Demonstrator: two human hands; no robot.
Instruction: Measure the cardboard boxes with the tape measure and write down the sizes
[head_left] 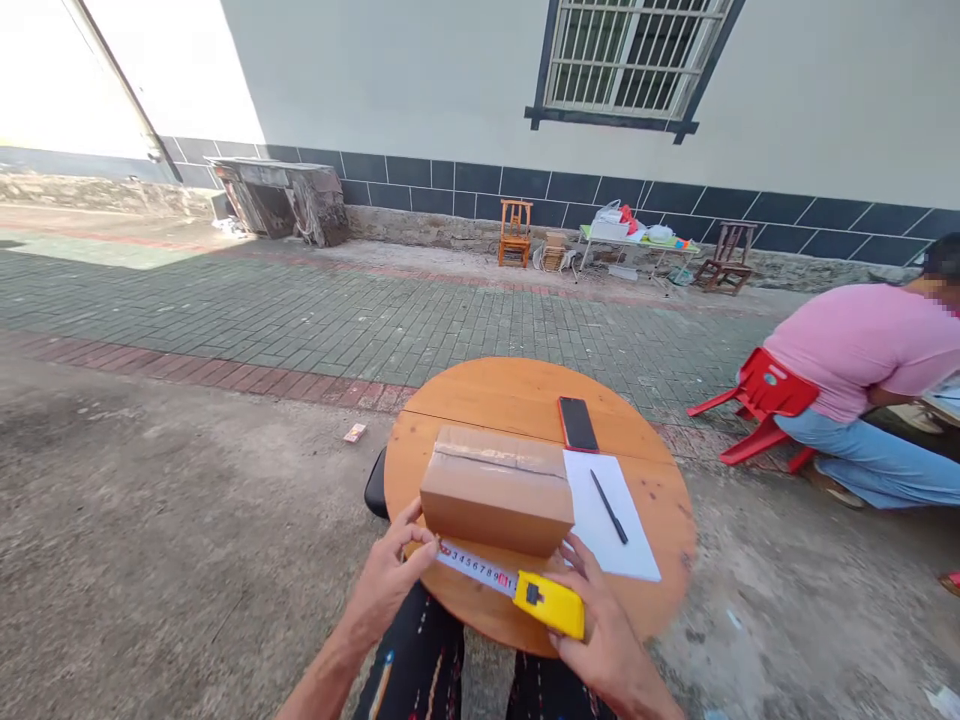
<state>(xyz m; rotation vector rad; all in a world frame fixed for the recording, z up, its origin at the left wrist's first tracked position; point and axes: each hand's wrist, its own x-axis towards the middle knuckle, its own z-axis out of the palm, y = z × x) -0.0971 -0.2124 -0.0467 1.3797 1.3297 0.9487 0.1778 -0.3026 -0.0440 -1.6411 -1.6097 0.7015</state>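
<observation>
A closed cardboard box (495,490), taped along its top, rests on the round wooden table (510,378). In front of it a yellow tape measure (551,603) is gripped by my right hand (600,625), with a short length of white blade pulled out to the left. My left hand (397,565) pinches the blade's free end near the box's lower left corner. Dark numbers and a red mark show on the blade, which runs roughly along the box's front side. Right of the box lie white paper (600,520) and a black pen (609,508).
A phone (577,424) lies behind the paper. To the right, a person in a pink shirt (870,340) sits on a red plastic chair (776,385). Along the wall stand wooden chairs (515,235) and a folding table (637,238) with bags. A small packet (355,432) lies on the ground.
</observation>
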